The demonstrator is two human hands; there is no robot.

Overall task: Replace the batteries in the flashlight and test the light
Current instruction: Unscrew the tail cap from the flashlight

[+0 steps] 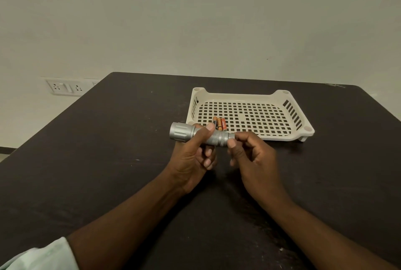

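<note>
A silver flashlight (184, 132) is held level above the dark table, its wide head pointing left. My left hand (192, 157) wraps around the knurled barrel, thumb on top. My right hand (251, 154) pinches the tail cap end of the flashlight (227, 137) between thumb and fingers. Three orange and black batteries (219, 123) lie side by side in the near left corner of a cream perforated tray (288, 127), just behind the flashlight.
The dark table (108, 161) stretches to a pale wall; its left edge runs diagonally. A white socket panel (65, 87) sits on the wall at the left. A pale green sleeve (39, 256) shows at the bottom left.
</note>
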